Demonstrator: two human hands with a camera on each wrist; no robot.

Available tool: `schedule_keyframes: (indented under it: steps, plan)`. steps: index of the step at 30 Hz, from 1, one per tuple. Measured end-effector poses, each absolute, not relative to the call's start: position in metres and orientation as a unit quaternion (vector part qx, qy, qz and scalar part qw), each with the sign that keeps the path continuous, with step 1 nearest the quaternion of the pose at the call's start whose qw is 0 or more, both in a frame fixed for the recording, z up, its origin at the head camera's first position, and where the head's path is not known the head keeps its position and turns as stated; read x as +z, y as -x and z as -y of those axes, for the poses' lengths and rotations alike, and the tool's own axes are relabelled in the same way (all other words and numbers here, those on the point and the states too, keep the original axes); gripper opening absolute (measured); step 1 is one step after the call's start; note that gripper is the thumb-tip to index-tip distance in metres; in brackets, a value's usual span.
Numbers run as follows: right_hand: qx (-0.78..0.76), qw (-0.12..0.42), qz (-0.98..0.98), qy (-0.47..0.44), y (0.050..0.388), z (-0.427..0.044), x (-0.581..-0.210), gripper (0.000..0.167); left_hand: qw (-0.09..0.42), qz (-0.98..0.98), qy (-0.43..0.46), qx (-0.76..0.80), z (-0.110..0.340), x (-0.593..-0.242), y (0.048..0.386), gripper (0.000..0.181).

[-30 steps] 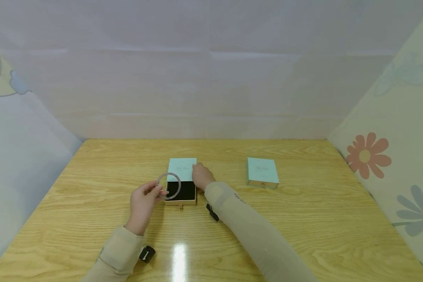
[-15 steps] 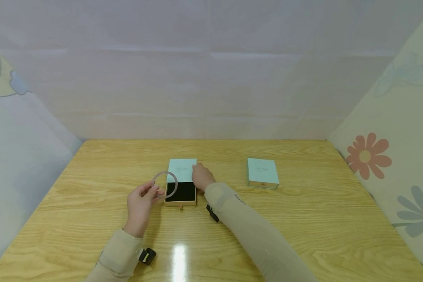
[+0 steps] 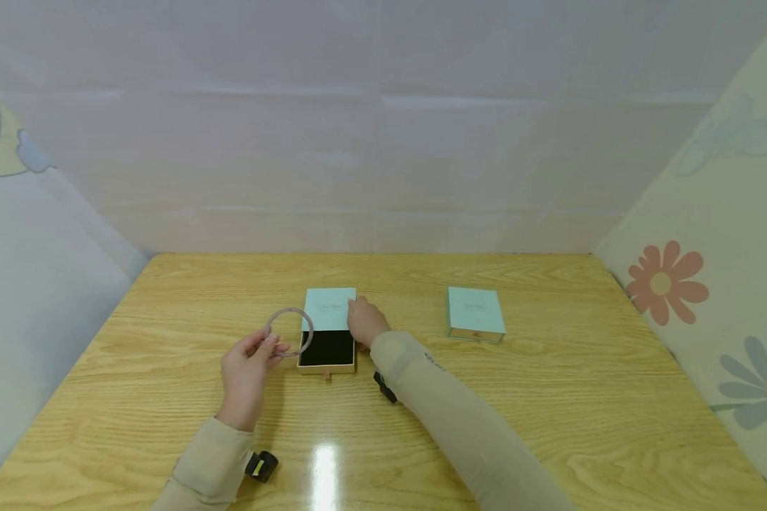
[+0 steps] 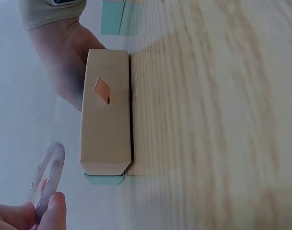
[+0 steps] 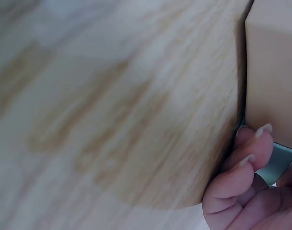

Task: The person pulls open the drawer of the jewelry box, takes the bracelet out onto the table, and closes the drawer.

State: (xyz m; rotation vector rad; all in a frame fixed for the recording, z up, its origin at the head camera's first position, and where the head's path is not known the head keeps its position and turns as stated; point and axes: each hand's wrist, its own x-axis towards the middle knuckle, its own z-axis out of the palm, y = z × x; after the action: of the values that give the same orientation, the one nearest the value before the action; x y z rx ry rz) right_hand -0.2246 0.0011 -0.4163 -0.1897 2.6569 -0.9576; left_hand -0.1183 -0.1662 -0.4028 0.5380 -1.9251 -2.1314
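Observation:
My left hand (image 3: 244, 376) pinches a pale, translucent bangle (image 4: 53, 176) between thumb and fingers. The ring stands upright above the table, left of a mint-green drawer-style jewelry box (image 3: 329, 305). That box lies with its tan drawer (image 4: 105, 134) pulled out towards me, showing a black lining (image 3: 327, 348). A small orange-brown ribbon tab (image 4: 101, 90) sticks out of the drawer's front. At the right side of the mint sleeve, my right hand (image 3: 367, 323) holds the box; its curled fingers (image 5: 232, 182) show low against that side in the right wrist view.
A second mint-green box (image 3: 475, 309), closed, sits to the right on the wood-grain table (image 3: 550, 397). A pale wall (image 3: 371, 163) rises behind the table's far edge. Printed panels (image 3: 709, 213) flank the table on both sides.
My left hand has moved a little to the left with the bangle, away from the open drawer. The right hand and both boxes have stayed in place.

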Motion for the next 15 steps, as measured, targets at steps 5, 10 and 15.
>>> schedule_keyframes:
  steps: [5,10,15]
  plan:
    - [-0.331,0.154,-0.928,0.068,0.2256,-0.0008,-0.4177,0.053,0.108,0.653,-0.186,-0.726,0.1704,-0.4016,0.1162,0.037]
    - [-0.332,0.152,-0.928,0.068,0.2256,-0.0009,-0.4175,0.052,0.103,0.652,-0.189,-0.727,0.1738,-0.4015,0.1154,0.039]
    - [-0.334,0.151,-0.928,0.069,0.2263,-0.0013,-0.4197,0.052,0.113,0.654,-0.196,-0.722,0.1754,-0.4034,0.1155,0.036]
